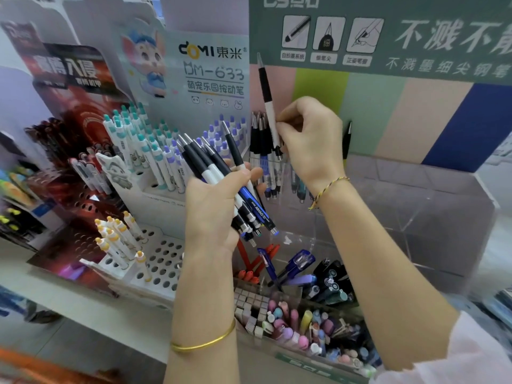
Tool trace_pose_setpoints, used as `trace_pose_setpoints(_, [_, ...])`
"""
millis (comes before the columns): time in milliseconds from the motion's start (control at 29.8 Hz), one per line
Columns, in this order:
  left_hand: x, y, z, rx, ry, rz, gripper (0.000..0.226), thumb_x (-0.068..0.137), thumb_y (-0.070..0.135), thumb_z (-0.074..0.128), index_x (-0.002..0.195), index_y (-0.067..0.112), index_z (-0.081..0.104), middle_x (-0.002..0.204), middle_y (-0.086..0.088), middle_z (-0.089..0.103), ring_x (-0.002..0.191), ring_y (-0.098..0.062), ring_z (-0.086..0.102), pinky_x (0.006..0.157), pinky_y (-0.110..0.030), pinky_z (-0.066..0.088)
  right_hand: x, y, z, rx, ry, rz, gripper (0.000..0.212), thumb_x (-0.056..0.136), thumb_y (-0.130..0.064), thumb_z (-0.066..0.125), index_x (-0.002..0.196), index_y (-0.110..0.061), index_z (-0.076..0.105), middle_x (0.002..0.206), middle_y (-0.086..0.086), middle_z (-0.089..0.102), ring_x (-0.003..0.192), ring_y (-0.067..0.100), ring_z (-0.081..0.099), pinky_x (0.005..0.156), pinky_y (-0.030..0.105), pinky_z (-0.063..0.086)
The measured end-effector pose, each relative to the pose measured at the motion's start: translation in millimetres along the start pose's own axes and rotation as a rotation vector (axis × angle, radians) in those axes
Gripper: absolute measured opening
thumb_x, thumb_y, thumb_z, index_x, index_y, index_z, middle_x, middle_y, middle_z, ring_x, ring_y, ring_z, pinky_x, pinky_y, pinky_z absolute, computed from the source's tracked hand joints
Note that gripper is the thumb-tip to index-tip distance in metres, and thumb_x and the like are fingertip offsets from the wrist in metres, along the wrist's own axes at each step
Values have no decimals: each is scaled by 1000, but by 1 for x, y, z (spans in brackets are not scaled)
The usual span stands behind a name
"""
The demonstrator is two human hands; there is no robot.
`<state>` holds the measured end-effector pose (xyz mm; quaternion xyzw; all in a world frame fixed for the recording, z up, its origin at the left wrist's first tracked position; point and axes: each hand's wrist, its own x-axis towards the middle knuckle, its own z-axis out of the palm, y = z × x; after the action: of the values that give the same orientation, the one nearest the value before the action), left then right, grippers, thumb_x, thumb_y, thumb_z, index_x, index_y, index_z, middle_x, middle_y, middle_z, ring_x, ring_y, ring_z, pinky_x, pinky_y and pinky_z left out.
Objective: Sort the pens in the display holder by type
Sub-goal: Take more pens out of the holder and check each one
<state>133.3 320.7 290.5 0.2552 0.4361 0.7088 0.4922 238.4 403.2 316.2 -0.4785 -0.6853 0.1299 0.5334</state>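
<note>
While the left hand (213, 206) grips a pen bundle (210, 162), the right hand (310, 137) pinches one black-and-white pen (266, 87); I'd lower it straight among the matching pens (259, 139) at centre.

Raised pen (267, 98) with black grip and white barrel; bundle of pens (219, 173) in black, white and blue; teal-capped pens (133, 128) and lilac-capped pens (219, 138), white-bodied; backboard (374, 112) in vertical pink, lime, mint, beige and navy bands under a white-lettered dark green header (266, 51); gold bangle (205, 343).

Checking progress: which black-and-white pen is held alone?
The upright black-and-white pen pinched by the right hand; the left hand grips a pen bundle.
</note>
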Motion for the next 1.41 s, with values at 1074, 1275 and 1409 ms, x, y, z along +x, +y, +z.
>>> trace_pose_setpoints(1074, [0, 3, -9, -129, -96, -66, 19, 90, -6, 53, 74, 4, 59, 65, -4, 69, 61, -15, 69, 57, -28, 58, 7, -25, 0, 69, 181, -147, 13, 87, -19, 62, 87, -7, 66, 77, -1, 62, 72, 14, 56, 69, 30, 48])
trace_pose_setpoints(1275, [-3, 4, -9, -100, -216, -52, 16, 90, -6, 50, 86, 9, 54, 61, 2, 63, 58, -11, 65, 55, -25, 55, 0, -12, 15, -361, -134, -2, 29, 84, -28, 68, 95, -5, 55, 94, 12, 66, 87, 34, 60, 67, 36, 47])
trace_pose_setpoints(1409, [-5, 3, -8, -78, -295, -65, 28, 90, -5, 48, 76, 9, 66, 62, 1, 65, 56, -11, 64, 55, -24, 55, -4, -8, 12, -355, -164, 13, 31, 83, -29, 70, 96, -5, 53, 93, 13, 64, 87, 33, 59, 70, 38, 47])
